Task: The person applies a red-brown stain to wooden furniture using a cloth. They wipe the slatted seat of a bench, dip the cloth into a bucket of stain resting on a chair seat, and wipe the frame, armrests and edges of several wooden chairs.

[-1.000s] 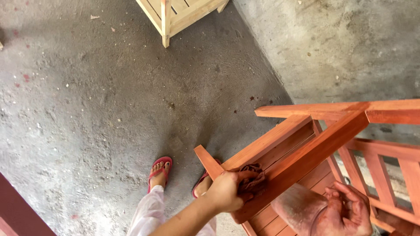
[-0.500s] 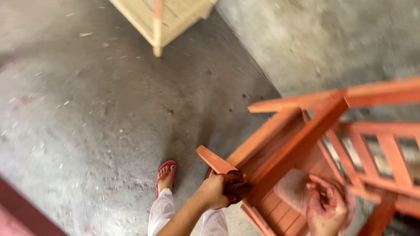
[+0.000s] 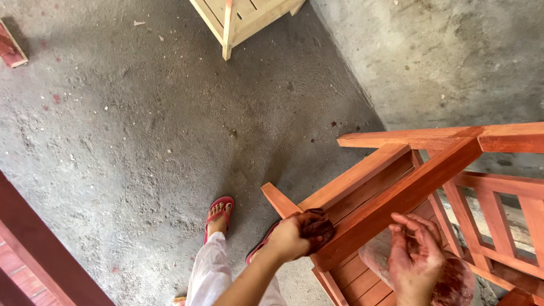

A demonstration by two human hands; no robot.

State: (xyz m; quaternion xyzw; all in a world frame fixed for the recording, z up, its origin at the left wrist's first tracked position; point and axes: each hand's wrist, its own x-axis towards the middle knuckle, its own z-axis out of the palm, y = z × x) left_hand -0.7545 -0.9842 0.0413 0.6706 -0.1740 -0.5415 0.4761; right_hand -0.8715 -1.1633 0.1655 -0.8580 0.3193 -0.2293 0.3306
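My left hand (image 3: 290, 236) grips a dark red-brown stained rag (image 3: 316, 225) and presses it against the lower end of a slanted rail of an orange-red stained wooden chair frame (image 3: 405, 190), which lies tilted at the lower right. My right hand (image 3: 416, 258), smeared with red stain, hovers with its fingers loosely apart and holds nothing, just above a round stained bowl-like object (image 3: 453, 283) that it partly hides. My feet in red sandals (image 3: 218, 212) stand on the grey concrete floor left of the frame.
An unpainted pale wooden frame (image 3: 238, 20) stands at the top centre. A dark red wooden piece (image 3: 39, 255) crosses the lower left corner, and a small reddish block (image 3: 11, 48) lies at the top left. A rough concrete wall (image 3: 447, 62) rises at the right.
The view shifted slightly. My left hand has slid the rag a little along the rail, and my right hand has risen with its fingers spread more.
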